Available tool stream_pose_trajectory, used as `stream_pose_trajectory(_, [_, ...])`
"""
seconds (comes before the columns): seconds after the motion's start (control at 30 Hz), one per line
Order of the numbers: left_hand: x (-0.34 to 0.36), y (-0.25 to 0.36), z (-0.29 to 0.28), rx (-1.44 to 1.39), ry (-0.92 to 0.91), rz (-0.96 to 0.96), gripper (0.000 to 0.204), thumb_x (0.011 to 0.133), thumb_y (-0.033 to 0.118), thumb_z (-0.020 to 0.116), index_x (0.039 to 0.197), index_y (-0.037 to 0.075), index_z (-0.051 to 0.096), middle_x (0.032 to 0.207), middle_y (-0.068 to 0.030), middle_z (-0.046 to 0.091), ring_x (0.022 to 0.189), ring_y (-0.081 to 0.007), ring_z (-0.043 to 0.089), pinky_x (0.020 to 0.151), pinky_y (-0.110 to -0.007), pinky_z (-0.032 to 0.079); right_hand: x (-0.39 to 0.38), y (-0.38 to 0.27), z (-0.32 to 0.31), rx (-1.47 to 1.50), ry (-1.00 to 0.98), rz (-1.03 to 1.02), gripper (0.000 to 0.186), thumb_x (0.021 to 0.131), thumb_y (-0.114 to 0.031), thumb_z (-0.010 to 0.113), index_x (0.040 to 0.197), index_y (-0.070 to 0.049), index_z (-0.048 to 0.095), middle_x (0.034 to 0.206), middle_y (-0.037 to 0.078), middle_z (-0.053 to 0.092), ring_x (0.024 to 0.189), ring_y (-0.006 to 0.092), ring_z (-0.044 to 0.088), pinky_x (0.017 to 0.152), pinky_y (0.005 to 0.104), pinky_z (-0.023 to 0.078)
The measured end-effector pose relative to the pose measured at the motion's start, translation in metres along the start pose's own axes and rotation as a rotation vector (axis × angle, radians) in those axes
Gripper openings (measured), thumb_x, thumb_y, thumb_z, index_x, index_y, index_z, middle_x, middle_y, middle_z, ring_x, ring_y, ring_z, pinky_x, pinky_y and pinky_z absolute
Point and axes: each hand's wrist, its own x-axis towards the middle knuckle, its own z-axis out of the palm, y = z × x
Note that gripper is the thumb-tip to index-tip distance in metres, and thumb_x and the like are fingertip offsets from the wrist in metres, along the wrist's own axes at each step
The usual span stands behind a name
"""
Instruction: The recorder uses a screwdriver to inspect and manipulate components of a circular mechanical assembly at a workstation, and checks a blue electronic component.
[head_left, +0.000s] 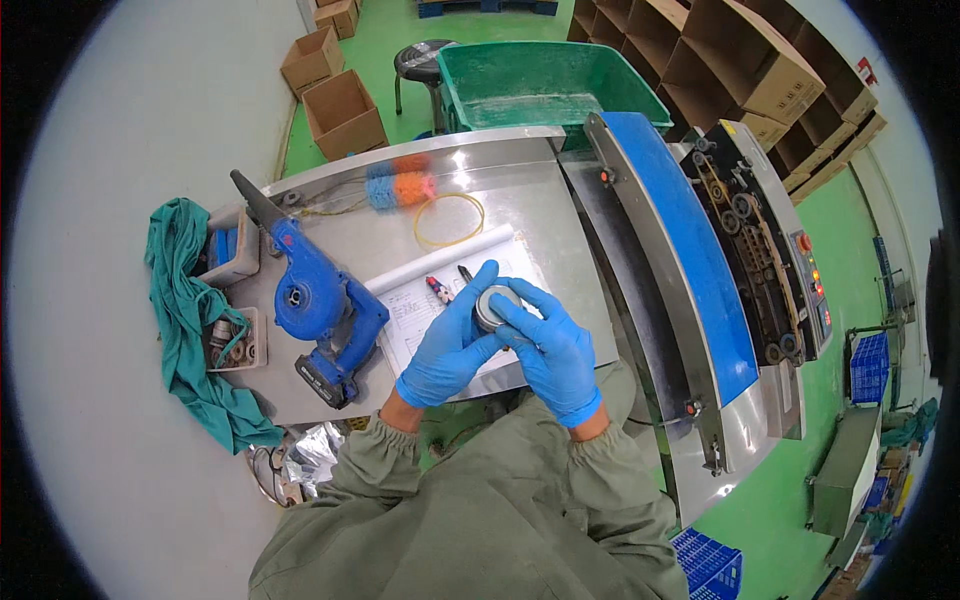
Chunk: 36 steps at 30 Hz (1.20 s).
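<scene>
Both of my hands wear blue gloves and meet over the near edge of a steel table. Between them is a small round object with a pale grey top and a metallic rim; its kind does not show. My left hand closes around its left side. My right hand grips it from the right, fingers lying across the top. Under the hands lie printed paper sheets, with a red-and-white pen and a dark pen on them.
Left on the table are a blue cordless blower, small bins and a green cloth. Behind the papers lie a yellow loop and a blue-orange brush. A blue-belted conveyor runs along the right; a green tub stands beyond.
</scene>
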Motion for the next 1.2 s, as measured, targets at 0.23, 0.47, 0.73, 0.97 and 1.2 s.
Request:
stream_pose_trajectory(0.23, [0.006,0.012,0.006,-0.492,0.028,0.153,0.061,0.090,0.003,0.049,0.145,-0.006,0.024,0.146,-0.0178,0.036,0.133,-0.0238,0.039,0.111,-0.034,0.031,-0.003,0.000,0.017,-0.168,0.141,-0.096,0.044,0.073,-0.020,0.075,0.115,-0.030,0.067,0.122,0.005,0.061,0.063,0.0174,0.064,0.054,0.0296,0.051])
stream_pose_trajectory(0.47, [0.002,-0.019,0.011,-1.102,0.147,-0.029,0.049,0.101,0.020,0.030,0.142,-0.007,0.029,0.145,-0.0219,0.035,0.134,-0.0294,0.036,0.114,-0.040,0.029,-0.012,-0.003,0.033,-0.173,0.049,-0.011,0.032,0.075,-0.025,0.075,0.107,-0.023,0.071,0.119,0.007,0.063,0.074,0.0226,0.068,0.058,0.0286,0.053])
stream_pose_trajectory(0.73, [-0.023,-0.051,0.007,-1.140,0.177,-0.214,0.046,0.101,0.028,0.038,0.137,-0.001,0.039,0.133,-0.0192,0.048,0.121,-0.0277,0.050,0.102,-0.040,0.043,-0.016,0.009,0.024,0.085,0.015,0.078,0.030,0.082,-0.014,0.068,0.110,-0.022,0.069,0.118,0.007,0.063,0.088,0.0237,0.067,0.071,0.0331,0.054])
stream_pose_trajectory(0.97, [-0.057,-0.075,-0.023,-0.693,0.299,-0.235,0.042,0.100,0.029,0.047,0.132,0.003,0.043,0.115,-0.0178,0.059,0.097,-0.0236,0.062,0.078,-0.032,0.054,-0.058,0.094,0.048,-0.339,-0.482,0.516,0.048,0.081,-0.018,0.066,0.128,-0.025,0.057,0.108,0.010,0.061,0.089,0.0332,0.064,0.076,0.0412,0.051])
stream_pose_trajectory(1.2, [-0.068,-0.071,-0.035,-0.591,0.317,-0.237,0.040,0.099,0.029,0.048,0.128,0.002,0.045,0.112,-0.0168,0.060,0.093,-0.0213,0.062,0.074,-0.030,0.052,-0.052,0.113,0.062,-0.368,-0.538,0.433,0.048,0.076,-0.018,0.071,0.122,-0.025,0.057,0.105,0.011,0.057,0.083,0.0363,0.064,0.070,0.0466,0.050])
